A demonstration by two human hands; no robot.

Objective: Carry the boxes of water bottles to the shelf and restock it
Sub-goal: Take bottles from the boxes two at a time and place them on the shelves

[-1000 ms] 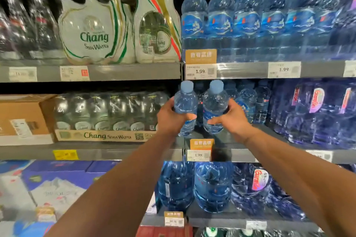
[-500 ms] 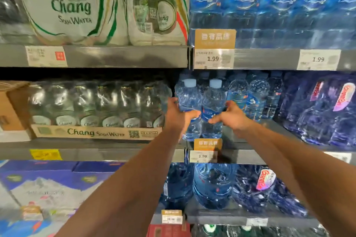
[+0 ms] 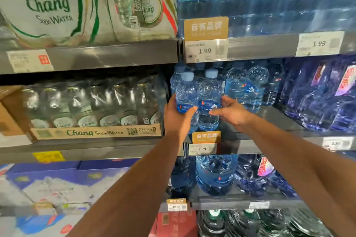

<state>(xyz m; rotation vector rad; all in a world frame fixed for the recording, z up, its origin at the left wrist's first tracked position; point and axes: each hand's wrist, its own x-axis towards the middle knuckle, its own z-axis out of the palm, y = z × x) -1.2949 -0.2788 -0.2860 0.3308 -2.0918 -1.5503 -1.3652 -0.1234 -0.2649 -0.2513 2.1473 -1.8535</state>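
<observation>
Curling left grip (image 3: 177, 119) round left bottle (image 3: 186, 95), right grip (image 3: 233, 113) round right bottle (image 3: 210, 92); holding both at shelf (image 3: 273, 119) front edge, left end; possibly tipping forward off that edge if releasing before seating flat.

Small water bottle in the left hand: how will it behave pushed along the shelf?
The small water bottle looks full, so probably heavy for its size. Tall and narrow, it may tip if pushed high. Thin clear walls likely dent under the left hand.

Two clear, blue-capped water bottles (image 3: 187, 100) stand upright side by side at the front of the middle shelf (image 3: 269, 120).
</observation>
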